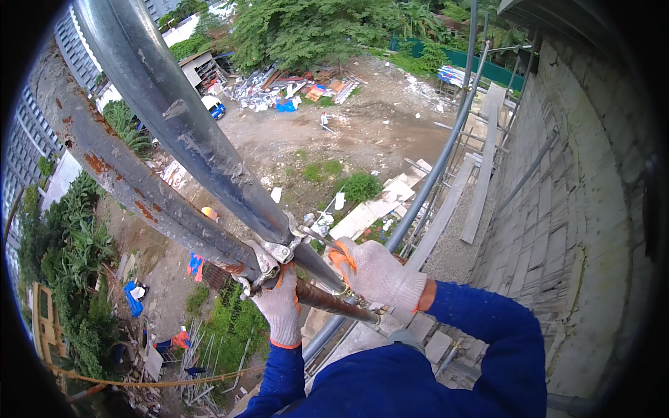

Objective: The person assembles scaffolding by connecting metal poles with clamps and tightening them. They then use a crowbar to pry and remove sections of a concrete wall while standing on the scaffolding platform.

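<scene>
My left hand, in a pale knit glove with an orange palm, is closed round the underside of a metal scaffold coupler. The coupler joins a rust-spotted pipe and a smoother grey pipe, which run side by side toward the upper left. My right hand, gloved alike, is closed on a slim metal spanner that reaches to the coupler's bolt side. Its fingertips are partly hidden. Below the hands, another coupler sits near the lower ends of the pipes.
I am high above a dirt yard with debris heaps and a distant person. At right stands a block wall, with scaffold planks and a long upright pipe beside it. A rope crosses at lower left.
</scene>
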`<action>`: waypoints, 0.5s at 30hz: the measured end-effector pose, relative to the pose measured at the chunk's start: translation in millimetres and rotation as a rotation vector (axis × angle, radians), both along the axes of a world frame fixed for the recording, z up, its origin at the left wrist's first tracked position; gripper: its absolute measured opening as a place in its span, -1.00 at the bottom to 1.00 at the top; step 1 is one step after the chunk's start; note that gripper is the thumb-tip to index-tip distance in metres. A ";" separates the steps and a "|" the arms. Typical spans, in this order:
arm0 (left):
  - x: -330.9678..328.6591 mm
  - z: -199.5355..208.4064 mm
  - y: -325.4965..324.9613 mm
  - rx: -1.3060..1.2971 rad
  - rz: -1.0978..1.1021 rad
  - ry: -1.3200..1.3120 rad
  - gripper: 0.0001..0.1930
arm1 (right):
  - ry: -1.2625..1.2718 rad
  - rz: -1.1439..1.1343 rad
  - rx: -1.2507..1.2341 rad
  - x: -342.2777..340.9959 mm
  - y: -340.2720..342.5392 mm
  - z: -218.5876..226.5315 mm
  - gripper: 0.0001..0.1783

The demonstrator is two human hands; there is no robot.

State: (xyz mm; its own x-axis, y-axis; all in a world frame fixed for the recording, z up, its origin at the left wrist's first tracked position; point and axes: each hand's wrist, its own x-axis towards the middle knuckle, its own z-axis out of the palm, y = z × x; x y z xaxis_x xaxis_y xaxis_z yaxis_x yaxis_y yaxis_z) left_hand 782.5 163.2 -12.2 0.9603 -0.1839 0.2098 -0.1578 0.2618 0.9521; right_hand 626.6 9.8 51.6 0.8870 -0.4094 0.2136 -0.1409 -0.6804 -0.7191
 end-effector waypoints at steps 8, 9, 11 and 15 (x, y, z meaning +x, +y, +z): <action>-5.1 3.8 1.9 0.004 -0.001 -0.017 -0.35 | -0.338 0.017 -0.045 19.8 -4.1 -32.5 -0.84; -4.8 -0.3 2.0 -0.082 -0.009 0.122 -0.35 | -0.365 0.040 -0.031 22.0 -6.7 -37.9 -0.84; -0.5 -10.1 3.8 -0.041 0.029 0.105 -0.31 | -0.413 0.031 -0.083 27.6 -14.2 -48.4 -0.86; 12.8 -29.6 10.9 0.225 0.113 -0.164 -0.24 | -0.580 0.078 -0.068 54.4 -28.2 -62.5 -0.84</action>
